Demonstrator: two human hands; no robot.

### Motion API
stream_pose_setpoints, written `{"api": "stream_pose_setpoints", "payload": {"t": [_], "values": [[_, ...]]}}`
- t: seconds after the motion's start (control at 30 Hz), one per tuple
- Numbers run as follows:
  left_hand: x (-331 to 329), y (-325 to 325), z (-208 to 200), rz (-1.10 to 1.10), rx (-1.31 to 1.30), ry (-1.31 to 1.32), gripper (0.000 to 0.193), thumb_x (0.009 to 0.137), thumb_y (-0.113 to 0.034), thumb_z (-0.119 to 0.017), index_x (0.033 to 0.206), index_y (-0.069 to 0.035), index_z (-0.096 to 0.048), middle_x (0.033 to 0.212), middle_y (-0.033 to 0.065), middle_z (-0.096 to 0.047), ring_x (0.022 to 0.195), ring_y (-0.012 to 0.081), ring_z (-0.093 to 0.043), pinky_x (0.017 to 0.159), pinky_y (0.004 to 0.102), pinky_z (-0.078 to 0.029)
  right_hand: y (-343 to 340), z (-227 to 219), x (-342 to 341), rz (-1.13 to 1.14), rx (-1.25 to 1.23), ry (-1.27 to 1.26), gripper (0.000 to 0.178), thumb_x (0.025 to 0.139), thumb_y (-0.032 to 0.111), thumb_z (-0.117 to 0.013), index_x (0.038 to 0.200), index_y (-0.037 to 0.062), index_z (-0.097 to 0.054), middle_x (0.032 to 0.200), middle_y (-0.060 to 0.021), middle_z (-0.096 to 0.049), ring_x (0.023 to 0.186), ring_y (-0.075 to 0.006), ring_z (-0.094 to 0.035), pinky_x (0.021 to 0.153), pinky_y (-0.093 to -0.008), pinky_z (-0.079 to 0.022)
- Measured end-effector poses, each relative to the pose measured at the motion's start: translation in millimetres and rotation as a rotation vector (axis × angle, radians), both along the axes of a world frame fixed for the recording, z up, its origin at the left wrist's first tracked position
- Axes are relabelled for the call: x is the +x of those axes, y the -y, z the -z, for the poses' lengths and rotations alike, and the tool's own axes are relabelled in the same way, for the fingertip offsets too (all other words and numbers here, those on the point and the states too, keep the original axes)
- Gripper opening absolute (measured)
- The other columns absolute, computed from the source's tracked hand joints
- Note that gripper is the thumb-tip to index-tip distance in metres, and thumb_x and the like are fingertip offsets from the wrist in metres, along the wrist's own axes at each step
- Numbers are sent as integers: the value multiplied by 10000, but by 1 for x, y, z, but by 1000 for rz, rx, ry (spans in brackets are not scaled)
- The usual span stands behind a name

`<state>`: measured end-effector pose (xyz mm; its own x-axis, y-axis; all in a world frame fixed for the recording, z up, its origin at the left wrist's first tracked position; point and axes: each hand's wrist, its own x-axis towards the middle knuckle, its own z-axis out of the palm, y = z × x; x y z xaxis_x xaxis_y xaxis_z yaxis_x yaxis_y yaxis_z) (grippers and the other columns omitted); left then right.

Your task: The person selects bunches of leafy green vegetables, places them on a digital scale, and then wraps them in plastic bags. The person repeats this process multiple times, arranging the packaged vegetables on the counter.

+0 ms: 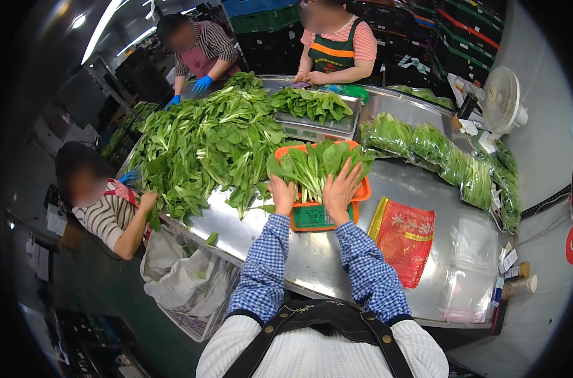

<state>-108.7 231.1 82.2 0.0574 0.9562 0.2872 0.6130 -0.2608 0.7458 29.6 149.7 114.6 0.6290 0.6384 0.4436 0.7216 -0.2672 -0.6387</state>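
Note:
A loose bunch of leafy greens with pale stems lies on the orange tray of a small weighing scale with a green display panel. At the bunch's left side is my left hand, its fingertips partly hidden by leaves. My right hand presses against the right side, fingers stretched over the leaves. Between them, the two hands hold the bunch. Whether it rests fully on the tray cannot be told.
A big heap of greens covers the table's left. Beyond my scale, another scale bears greens. Bagged greens line the right, near a fan. A red sack and clear bags lie closer. Several co-workers stand around the table.

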Motion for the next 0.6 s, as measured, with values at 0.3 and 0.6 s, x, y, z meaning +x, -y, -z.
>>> {"api": "stream_pose_setpoints", "payload": {"t": [0.3, 0.6], "values": [[59, 14, 5, 96, -248, 588, 634, 824, -82, -500, 1333, 145, -199, 1360, 284, -348, 1255, 378, -362, 1049, 389, -291, -9, -1, -4, -49, -154, 117, 655, 898, 210, -475, 1461, 56, -177, 1497, -258, -102, 1370, -465, -96, 1037, -666, -151], [43, 3, -10, 120, -227, 489, 840, 867, -205, -558, 1430, 80, -3, 1502, 226, -125, 1387, 297, -170, 1114, 312, -174, 36, -14, 12, -74, 153, -96, 780, 853, 344, -595, 1431, 2, -198, 1469, -282, -150, 1359, -455, -144, 1076, -575, -175]]}}
